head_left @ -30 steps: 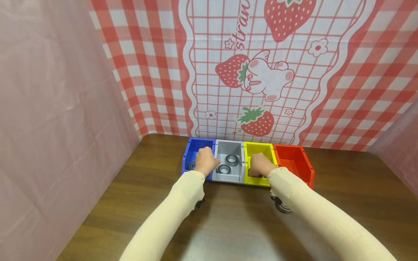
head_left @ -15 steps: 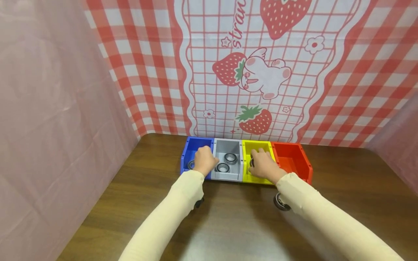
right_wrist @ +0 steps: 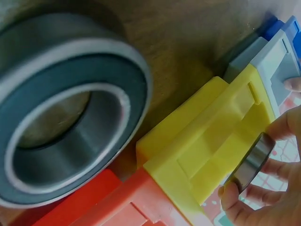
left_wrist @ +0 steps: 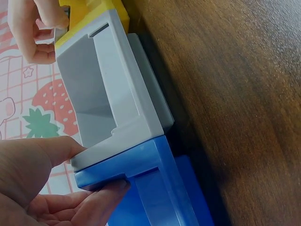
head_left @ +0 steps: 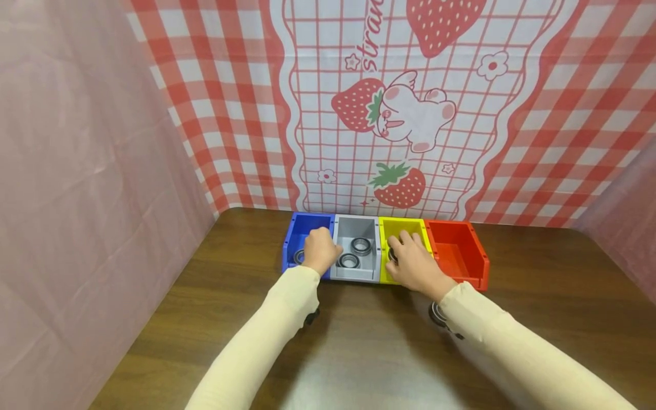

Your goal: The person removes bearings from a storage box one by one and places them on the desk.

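My right hand (head_left: 412, 263) is over the yellow bin (head_left: 403, 226), its thumb and fingers pinching a ball bearing (right_wrist: 254, 162) by the rim. In the right wrist view that bearing is tilted on edge above the bin opening. My left hand (head_left: 321, 250) grips the adjoining walls of the blue bin (left_wrist: 127, 160) and the grey bin (left_wrist: 87, 84), with the thumb on the grey side and fingers on the blue side. Two bearings (head_left: 361, 246) lie in the grey bin. Another bearing (head_left: 299, 257) shows in the blue bin, partly hidden by my left hand.
The red bin (head_left: 456, 250) joins the row's right end. One more bearing (right_wrist: 70, 108) is on the wooden table (head_left: 359, 353) by my right wrist, partly behind the sleeve in the head view. A strawberry-print cloth (head_left: 400, 142) hangs just behind the bins.
My right hand has come up from low in the yellow bin, its fingers now more spread and a bearing in its grasp. The left hand keeps its grip on the bin walls.
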`<state>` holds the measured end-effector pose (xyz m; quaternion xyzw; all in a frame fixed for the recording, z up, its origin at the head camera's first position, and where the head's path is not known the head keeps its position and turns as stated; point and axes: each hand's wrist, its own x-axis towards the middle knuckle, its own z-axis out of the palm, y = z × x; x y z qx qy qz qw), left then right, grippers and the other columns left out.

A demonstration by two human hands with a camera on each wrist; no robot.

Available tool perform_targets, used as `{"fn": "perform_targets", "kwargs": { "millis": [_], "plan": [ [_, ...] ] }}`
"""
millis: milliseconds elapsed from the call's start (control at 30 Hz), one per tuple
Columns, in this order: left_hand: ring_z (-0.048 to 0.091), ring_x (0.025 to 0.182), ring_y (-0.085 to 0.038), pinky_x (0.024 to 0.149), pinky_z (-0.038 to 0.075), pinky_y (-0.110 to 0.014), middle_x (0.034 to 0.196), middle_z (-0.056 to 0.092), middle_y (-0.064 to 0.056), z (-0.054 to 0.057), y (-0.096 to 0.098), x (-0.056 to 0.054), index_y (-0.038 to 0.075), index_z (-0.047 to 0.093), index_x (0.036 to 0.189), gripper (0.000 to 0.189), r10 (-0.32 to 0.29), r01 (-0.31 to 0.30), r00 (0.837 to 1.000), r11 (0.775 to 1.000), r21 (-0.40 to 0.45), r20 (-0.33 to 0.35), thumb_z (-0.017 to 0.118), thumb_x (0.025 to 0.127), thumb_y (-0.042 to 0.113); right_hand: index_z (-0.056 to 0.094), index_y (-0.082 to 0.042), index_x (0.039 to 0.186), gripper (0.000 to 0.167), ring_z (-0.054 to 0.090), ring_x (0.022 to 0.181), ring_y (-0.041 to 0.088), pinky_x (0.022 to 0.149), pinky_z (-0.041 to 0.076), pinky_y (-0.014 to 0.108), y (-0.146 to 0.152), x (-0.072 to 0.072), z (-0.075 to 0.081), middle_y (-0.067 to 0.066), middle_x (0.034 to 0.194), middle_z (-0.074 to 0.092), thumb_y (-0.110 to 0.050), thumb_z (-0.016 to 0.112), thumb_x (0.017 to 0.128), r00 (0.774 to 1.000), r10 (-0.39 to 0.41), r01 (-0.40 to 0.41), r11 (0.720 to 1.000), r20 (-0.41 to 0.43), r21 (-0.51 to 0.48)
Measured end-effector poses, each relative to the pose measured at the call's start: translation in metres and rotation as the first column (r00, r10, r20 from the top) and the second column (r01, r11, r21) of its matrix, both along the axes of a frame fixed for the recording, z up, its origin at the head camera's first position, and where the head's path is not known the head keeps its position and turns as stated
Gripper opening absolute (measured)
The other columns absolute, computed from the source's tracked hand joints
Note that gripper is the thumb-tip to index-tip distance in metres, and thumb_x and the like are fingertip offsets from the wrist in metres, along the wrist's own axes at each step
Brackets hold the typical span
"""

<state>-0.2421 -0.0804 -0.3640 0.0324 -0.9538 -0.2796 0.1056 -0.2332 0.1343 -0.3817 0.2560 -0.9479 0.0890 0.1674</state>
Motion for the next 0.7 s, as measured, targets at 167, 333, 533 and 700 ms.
{"fn": "perform_targets", "kwargs": {
  "millis": [167, 333, 533, 700],
  "plan": [
    [0.063, 0.065, -0.027, 0.061, 0.054, -0.041, 0.074, 0.069, -0.016, 0.000, 0.000, 0.000, 0.002, 0.064, 0.066, 0.018, -0.006, 0.006, 1.000, 1.000, 0.003, -0.008, 0.073, 0.075, 0.014, 0.058, -0.001, 0.108, 0.033, 0.044, 0.086, 0.032, 0.075, 0.043, 0.041, 0.004, 0.009, 0.002, 0.016, 0.097, 0.052, -0.016, 0.063, 0.078, 1.000, 0.024, -0.024, 1.000, 0.005, 0.018],
    [0.065, 0.068, -0.029, 0.062, 0.054, -0.042, 0.076, 0.070, -0.017, -0.001, 0.001, 0.000, 0.001, 0.065, 0.067, 0.017, -0.002, 0.002, 1.000, 1.000, -0.003, -0.011, 0.074, 0.075, 0.014, 0.057, -0.004, 0.104, 0.031, 0.045, 0.084, 0.031, 0.072, 0.045, 0.040, 0.012, 0.021, 0.003, 0.015, 0.096, 0.053, -0.015, 0.064, 0.076, 0.998, 0.062, -0.061, 0.997, -0.027, 0.040],
    [0.065, 0.066, -0.028, 0.061, 0.054, -0.041, 0.075, 0.070, -0.017, -0.002, 0.000, 0.001, 0.001, 0.066, 0.068, 0.016, 0.001, -0.001, 1.000, 1.000, -0.001, -0.009, 0.073, 0.074, 0.013, 0.059, -0.004, 0.115, 0.041, 0.047, 0.088, 0.030, 0.076, 0.049, 0.042, 0.024, 0.037, 0.005, 0.016, 0.104, 0.055, -0.018, 0.066, 0.077, 0.998, 0.064, -0.063, 0.994, -0.001, 0.085],
    [0.067, 0.070, -0.031, 0.063, 0.054, -0.042, 0.077, 0.071, -0.019, -0.002, 0.000, -0.001, 0.000, 0.067, 0.070, 0.016, -0.001, 0.001, 1.000, 1.000, -0.006, -0.022, 0.073, 0.074, 0.014, 0.059, -0.006, 0.112, 0.038, 0.045, 0.086, 0.027, 0.071, 0.045, 0.036, 0.036, 0.047, 0.006, 0.013, 0.099, 0.054, -0.018, 0.066, 0.076, 0.998, 0.056, -0.056, 0.994, -0.002, 0.095]
  ]
}}
